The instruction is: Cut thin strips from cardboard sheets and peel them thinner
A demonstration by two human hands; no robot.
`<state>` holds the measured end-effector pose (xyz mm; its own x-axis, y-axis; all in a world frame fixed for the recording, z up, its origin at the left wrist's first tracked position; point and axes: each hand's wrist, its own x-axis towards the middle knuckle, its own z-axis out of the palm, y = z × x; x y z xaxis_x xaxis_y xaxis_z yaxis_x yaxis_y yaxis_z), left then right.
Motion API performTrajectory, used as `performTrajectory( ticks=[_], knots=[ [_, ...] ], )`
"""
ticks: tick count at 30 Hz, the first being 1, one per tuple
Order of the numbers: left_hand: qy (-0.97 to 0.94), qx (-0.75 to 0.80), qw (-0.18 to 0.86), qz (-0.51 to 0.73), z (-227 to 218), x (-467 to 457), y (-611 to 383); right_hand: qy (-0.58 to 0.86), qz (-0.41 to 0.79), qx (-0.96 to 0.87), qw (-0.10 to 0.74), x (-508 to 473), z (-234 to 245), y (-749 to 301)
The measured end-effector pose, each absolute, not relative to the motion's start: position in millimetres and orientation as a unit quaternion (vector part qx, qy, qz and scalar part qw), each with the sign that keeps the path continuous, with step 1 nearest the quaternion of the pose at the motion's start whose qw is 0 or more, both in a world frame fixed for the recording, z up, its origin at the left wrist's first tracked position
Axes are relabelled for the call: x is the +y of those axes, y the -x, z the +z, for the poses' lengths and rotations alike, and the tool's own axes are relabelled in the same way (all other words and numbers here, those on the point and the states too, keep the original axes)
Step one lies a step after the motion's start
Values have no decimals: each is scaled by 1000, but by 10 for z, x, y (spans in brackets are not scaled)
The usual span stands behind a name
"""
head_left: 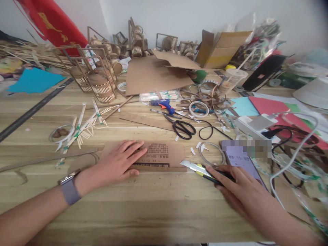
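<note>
A pale wooden table (pixel 159 212) is seen crowded along its far side with little slatted baskets (pixel 102 90), while up front a printed cardboard strip (pixel 176 153) is laid flat near the middle. It's pressed down by the left hand (pixel 115 160), fingers spread, nothing gripped. And at the strip's right end, a utility knife (pixel 202 171) is grasped in the fingers of the right hand (pixel 235 186), blade bared; whether the cardboard is touched by the tip cannot be told. Here's the danger: with too little weight on that palm, the strip could be dragged askew; with the blade pushed toward the spread fingers, they could be nicked. The table could be scored too, no mat being visible, and the phone (pixel 238 158) beside the right hand could be knocked.
</note>
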<state>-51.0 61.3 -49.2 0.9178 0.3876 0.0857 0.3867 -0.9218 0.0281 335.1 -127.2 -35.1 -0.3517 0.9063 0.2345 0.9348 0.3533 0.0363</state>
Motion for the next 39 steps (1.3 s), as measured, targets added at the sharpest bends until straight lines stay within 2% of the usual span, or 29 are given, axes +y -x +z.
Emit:
performTrajectory(
  ticks=[7,19,29,34,39],
  knots=[
    [-980,174,-17,89,-567,636,525,565,-74,-816,93,-1306,-361,-3426],
    [-982,165,-52,73,-538,621,482,581,-22,-807,104,-1445,-492,-3439],
    [-981,177,-41,63,-518,630,465,553,-124,-820,80,-1339,-313,-3095],
    [-980,187,-39,61,-525,627,463,557,-124,-818,65,-1470,-360,-3028],
    [-973,223,-43,34,-474,529,386,577,-137,-799,99,-1418,-373,-2943]
  ],
)
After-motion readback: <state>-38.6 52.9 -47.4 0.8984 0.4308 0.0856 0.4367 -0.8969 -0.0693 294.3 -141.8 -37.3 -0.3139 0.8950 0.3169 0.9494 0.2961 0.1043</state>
